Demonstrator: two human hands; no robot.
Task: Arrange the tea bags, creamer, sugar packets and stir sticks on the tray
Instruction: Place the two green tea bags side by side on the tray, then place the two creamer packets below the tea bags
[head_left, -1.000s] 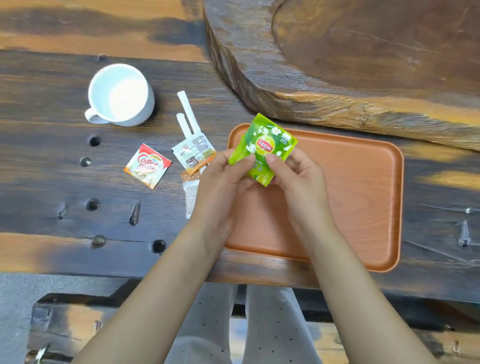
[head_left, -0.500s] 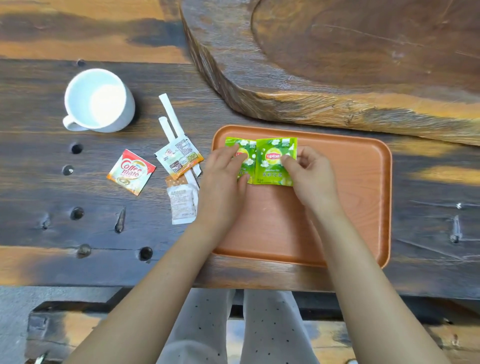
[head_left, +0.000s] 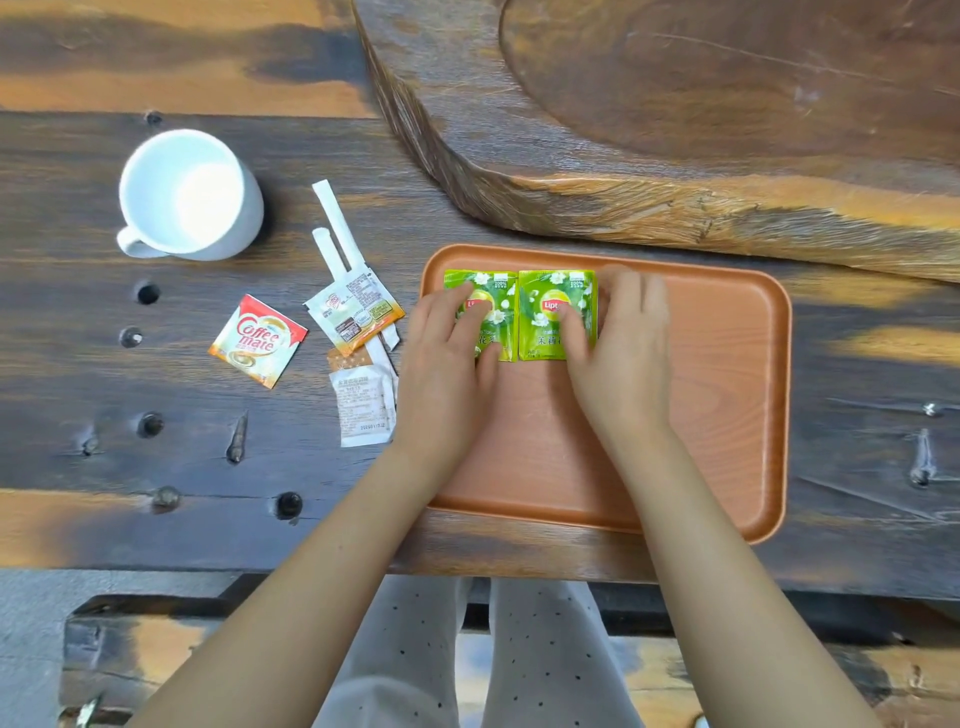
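Both green tea bags, overlapped half a second ago, now lie flat side by side in the far-left corner of the tray (head_left: 727, 395): left tea bag (head_left: 501, 306), right tea bag (head_left: 540, 317). Left hand (head_left: 447, 358) and right hand (head_left: 618, 353), fingers extended, each press one bag down. Off-tray, left: creamer packet (head_left: 258, 340), second creamer packet (head_left: 356, 309), sugar packet (head_left: 362, 405), stir sticks (head_left: 335, 218), white mug (head_left: 189, 195).

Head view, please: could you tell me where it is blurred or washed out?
Head view: the right hand has smeared, motion-blurred fingertips; the white mug interior is blown out to featureless white; the tea bags stay sharp, print readable.
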